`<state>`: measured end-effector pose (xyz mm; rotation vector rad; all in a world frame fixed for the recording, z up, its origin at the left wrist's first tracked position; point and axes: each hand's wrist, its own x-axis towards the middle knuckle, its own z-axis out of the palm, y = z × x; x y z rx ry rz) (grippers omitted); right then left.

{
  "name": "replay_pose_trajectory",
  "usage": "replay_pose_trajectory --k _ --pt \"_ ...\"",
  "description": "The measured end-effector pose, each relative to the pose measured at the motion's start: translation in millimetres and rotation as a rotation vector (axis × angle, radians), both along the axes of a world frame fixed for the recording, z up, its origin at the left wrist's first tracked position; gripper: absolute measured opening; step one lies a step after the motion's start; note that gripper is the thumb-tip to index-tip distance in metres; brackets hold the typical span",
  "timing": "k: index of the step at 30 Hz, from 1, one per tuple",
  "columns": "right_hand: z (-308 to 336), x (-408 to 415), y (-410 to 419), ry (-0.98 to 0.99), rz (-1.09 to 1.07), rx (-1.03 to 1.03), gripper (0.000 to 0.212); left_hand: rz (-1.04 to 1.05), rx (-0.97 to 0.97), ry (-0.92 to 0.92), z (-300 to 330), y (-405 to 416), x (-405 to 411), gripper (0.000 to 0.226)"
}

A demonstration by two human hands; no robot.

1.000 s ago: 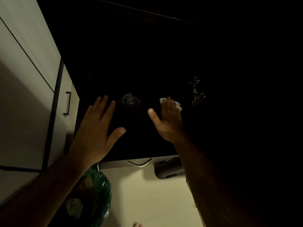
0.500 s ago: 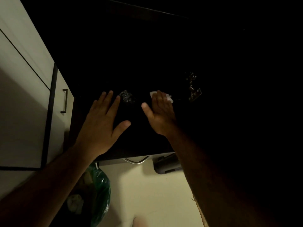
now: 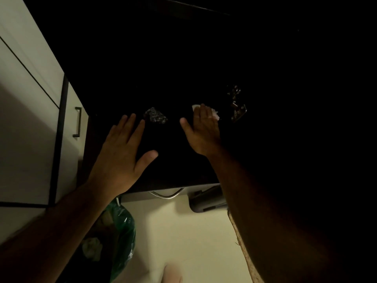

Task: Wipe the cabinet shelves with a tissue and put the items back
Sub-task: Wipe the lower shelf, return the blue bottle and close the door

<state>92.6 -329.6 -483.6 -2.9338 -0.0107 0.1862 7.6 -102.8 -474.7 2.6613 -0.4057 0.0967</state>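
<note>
right hand (image 3: pixel 202 131): fingers straight, flat on tissue (image 3: pixel 214 114), white edges showing past fingertips; pressed to dark shelf (image 3: pixel 175 172), likely for wiping | left hand (image 3: pixel 120 158): fingers spread, palm down on shelf, likely bracing | crumpled foil-like scrap (image 3: pixel 155 116) just beyond left fingertips | small metal bits (image 3: pixel 236 105) just right of tissue

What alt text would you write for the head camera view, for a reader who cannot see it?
A person's right hand presses a white tissue flat on a dark cabinet shelf, while the left hand rests open on the shelf beside a small crumpled dark item. Below are a pale floor and a green plastic bag.
</note>
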Motion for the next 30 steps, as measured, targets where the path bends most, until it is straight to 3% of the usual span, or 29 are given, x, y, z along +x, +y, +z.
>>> replay_pose_trajectory --k 4,7,13,19,26,30 --pt "-5.6 -77.3 -1.9 -0.060 0.193 0.025 0.084 -0.007 0.023 0.016 1.0 -2.4 -6.0 0.090" --pt "-5.8 -120.4 -21.2 -0.078 0.142 0.025 0.084 -0.036 0.072 0.050 -0.5 -1.2 -13.5 0.092" --pt "-1.6 -77.9 -12.9 0.024 -0.136 -0.006 0.090 -0.004 0.135 0.075 -0.3 11.0 -30.5 0.094" --pt "6.2 -157.8 0.7 0.004 0.175 -0.026 0.091 0.010 0.086 0.109 -2.4 11.4 -50.8 0.093" --pt "2.2 -113.2 -31.7 0.095 -0.078 -0.017 0.095 0.028 0.061 0.095 2.3 26.6 -57.2 0.094" --pt "4.3 -125.1 13.7 0.075 0.054 -0.013 0.097 0.052 0.027 0.100 2.8 28.6 -64.9 0.092"
